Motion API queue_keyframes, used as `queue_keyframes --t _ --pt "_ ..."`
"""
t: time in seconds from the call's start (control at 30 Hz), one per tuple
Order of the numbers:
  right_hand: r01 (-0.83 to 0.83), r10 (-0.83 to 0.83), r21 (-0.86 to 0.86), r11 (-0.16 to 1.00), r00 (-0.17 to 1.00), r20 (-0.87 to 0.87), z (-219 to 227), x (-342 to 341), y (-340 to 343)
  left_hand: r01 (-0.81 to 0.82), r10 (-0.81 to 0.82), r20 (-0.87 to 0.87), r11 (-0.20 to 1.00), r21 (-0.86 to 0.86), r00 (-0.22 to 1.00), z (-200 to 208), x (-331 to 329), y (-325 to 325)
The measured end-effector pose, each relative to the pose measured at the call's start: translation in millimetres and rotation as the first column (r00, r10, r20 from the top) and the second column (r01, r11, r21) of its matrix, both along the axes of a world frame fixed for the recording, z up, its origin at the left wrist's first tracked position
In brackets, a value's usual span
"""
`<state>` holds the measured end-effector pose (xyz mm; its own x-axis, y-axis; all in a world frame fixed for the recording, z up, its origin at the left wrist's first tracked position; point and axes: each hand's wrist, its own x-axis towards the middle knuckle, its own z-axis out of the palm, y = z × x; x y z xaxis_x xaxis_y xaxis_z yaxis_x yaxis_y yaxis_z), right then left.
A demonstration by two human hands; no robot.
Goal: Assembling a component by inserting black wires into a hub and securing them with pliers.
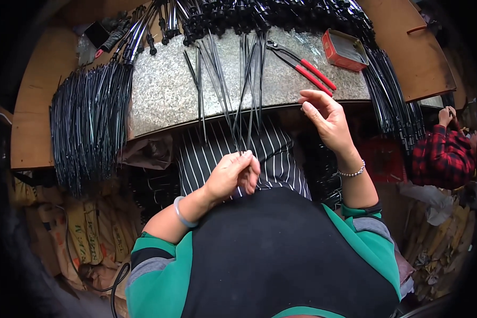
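My left hand (233, 174) is closed in a pinch in front of the table edge, around the near ends of thin black cables (221, 87). These spread away over the speckled tabletop (161, 87) toward a heap of black fittings (228, 18). My right hand (326, 121) is raised off the table's front edge, thumb and forefinger curled toward each other; anything between the tips is too small to make out. Just beyond it lie cutting pliers (305, 70) with red handles, touched by neither hand.
A red open box (344, 50) of thin pieces stands at the back right. Thick bundles of black cables hang over the left edge (93, 122) and right edge (389, 95). A phone (96, 34) lies far left. Another person's red checked sleeve (444, 156) shows at right.
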<state>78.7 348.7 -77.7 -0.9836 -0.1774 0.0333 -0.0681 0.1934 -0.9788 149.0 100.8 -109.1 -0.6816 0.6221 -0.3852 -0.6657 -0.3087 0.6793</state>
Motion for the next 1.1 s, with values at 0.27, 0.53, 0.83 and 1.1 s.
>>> queue_keyframes --t 0.27,0.53,0.83,1.1 --pt "-0.084 0.069 0.091 0.992 0.986 0.154 -12 6 -19 -0.080 0.091 0.082 0.988 -0.133 0.992 -4 -5 5" --pt "-0.254 0.309 -0.187 0.949 0.872 0.380 1 19 -60 -0.032 0.007 -0.267 0.996 -0.089 0.964 19 9 10" --pt "-0.183 0.265 -0.325 0.928 0.936 0.231 20 30 -80 -0.069 -0.108 -0.684 0.972 -0.227 0.721 19 2 25" --pt "-0.139 0.210 -0.351 0.926 0.962 0.174 37 30 -57 -0.103 -0.374 -0.866 0.898 -0.428 0.333 52 -19 18"
